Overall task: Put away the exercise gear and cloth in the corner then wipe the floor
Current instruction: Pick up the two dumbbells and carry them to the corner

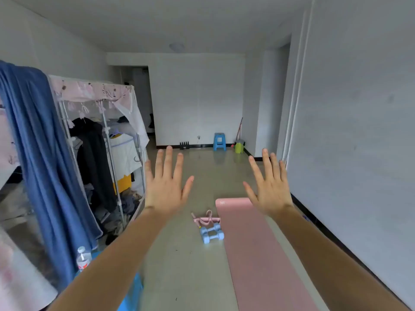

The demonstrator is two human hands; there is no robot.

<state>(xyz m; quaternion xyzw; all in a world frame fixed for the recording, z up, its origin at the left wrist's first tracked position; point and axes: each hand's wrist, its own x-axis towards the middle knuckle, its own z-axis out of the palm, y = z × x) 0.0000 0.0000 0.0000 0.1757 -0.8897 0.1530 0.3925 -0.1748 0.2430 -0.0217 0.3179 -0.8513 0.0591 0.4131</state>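
Observation:
A pink exercise mat (258, 254) lies unrolled on the floor, running from the bottom edge toward the far wall. Left of its far end lie two light blue dumbbells (212, 233) side by side, with a pink skipping rope (206, 218) just beyond them. My left hand (166, 185) and my right hand (269, 187) are raised in front of me, backs toward me, fingers spread and straight, holding nothing. Both hands are in the air above the floor, apart from the gear. A blue cloth (40, 153) hangs over a frame at the left.
A fabric wardrobe (101, 142) full of clothes stands along the left. A water bottle (83, 258) sits on something blue near my left arm. At the far wall are a blue stool (219, 141), a green bin (239, 147) with a broom, and small dark objects (184, 145).

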